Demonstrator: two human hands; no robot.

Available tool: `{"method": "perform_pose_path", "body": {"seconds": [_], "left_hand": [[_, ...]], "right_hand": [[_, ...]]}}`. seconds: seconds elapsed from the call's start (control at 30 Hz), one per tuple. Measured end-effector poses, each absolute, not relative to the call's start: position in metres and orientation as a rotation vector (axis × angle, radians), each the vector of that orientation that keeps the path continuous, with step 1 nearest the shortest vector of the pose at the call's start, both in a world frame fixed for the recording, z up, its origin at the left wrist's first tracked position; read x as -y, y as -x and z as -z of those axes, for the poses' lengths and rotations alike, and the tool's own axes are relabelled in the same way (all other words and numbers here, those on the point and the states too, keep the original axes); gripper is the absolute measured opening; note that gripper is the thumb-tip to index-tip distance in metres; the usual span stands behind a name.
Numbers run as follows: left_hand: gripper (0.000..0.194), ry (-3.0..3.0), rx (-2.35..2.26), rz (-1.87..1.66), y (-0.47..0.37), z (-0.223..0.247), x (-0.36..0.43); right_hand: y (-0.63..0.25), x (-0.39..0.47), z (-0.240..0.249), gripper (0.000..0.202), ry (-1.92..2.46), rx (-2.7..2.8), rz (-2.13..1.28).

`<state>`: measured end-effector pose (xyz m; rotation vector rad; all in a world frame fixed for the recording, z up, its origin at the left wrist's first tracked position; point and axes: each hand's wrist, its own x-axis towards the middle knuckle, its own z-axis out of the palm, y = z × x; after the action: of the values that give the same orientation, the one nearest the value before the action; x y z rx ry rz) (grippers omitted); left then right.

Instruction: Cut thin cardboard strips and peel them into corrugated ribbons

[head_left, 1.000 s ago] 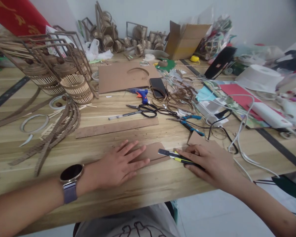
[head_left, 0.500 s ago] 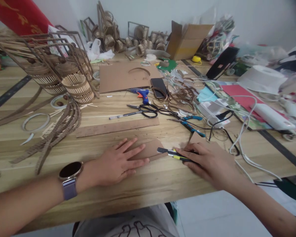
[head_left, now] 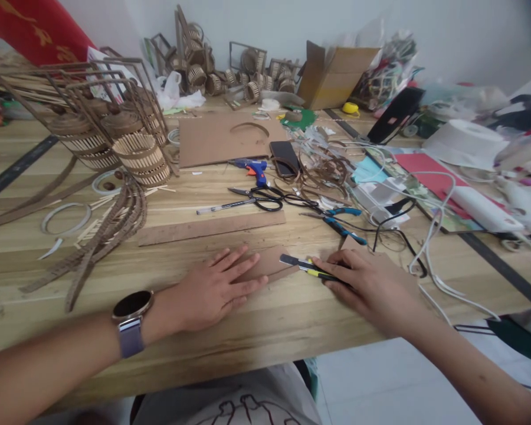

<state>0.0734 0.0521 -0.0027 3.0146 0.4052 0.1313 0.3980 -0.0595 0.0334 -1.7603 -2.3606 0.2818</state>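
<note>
My left hand (head_left: pixel 223 286) lies flat with fingers spread, its fingertips pressing on a small piece of brown cardboard (head_left: pixel 269 262). In my right hand (head_left: pixel 365 286) is a black and yellow utility knife (head_left: pixel 312 268), held low with its dark blade over the right end of that cardboard. Whether the blade touches the cardboard is hard to tell. Another cardboard piece (head_left: pixel 405 268) lies partly hidden under my right hand. Beyond my hands rests a long cardboard strip (head_left: pixel 212 229).
Scissors (head_left: pixel 268 199), pliers (head_left: pixel 343 221), a pen (head_left: pixel 225 205), a blue glue gun (head_left: pixel 254 170) and a phone (head_left: pixel 285 158) lie farther back. Small slatted baskets (head_left: pixel 141 159) stand at left, near curved brown strips (head_left: pixel 110 242). White cables (head_left: pixel 433 254) run along the right.
My right hand and the knife have shifted slightly left and up. My left hand stays on the cardboard, almost unmoved.
</note>
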Motion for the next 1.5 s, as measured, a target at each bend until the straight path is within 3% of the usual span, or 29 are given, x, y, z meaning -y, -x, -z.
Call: {"method": "perform_pose_path", "body": {"seconds": [0.63, 0.87, 1.27, 1.5], "left_hand": [[0.046, -3.013, -0.414, -0.108, -0.077, -0.001, -0.049], [0.062, -3.042, -0.492, -0.161, -0.077, -0.011, -0.043], [0.030, -2.950, -0.598, -0.247, -0.110, -0.015, -0.065], [0.036, -2.872, -0.347, -0.390, -0.126, -0.001, -0.088]], "right_hand": [[-0.391, 0.082, -0.020, 0.042, 1.840, 2.298, -0.183], [-0.385, 0.067, -0.017, 0.042, 1.815, 2.211, -0.200], [-0.401, 0.013, -0.020, 0.041, 1.758, 2.351, -0.176], [-0.398, 0.012, -0.026, 0.041, 1.766, 2.377, -0.172]]}}
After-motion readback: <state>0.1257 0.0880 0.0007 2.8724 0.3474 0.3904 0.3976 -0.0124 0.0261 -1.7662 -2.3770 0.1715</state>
